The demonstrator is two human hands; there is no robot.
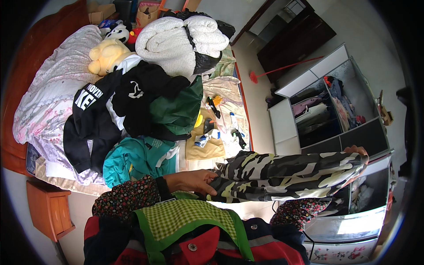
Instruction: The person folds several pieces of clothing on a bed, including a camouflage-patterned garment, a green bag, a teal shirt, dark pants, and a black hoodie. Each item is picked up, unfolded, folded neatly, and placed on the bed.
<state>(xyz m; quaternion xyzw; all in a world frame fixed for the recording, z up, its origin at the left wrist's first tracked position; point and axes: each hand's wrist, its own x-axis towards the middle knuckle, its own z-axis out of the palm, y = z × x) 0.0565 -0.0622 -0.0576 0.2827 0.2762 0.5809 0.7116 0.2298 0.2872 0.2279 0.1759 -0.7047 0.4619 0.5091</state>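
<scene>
A pair of camouflage trousers [282,174] in grey, black and pale green is stretched sideways in front of my body, held up off the bed. My left hand [192,181] is closed on the end at the left, its thumb lying over the cloth. At the other end, my right hand [357,152] grips the cloth, with most of its fingers hidden behind the fabric. Nearest my left hand on the bed lies a teal garment [137,159]. Beyond it are a black top with white print [95,119] and a dark green garment [179,106].
On the bed are a rolled white quilt [165,46], a yellow plush toy [108,57] and several socks [207,138]. An open wardrobe [316,110] holding clothes stands at the right. A red broom [254,77] leans near the dark door [296,46]. A wooden nightstand [49,210] is at the left.
</scene>
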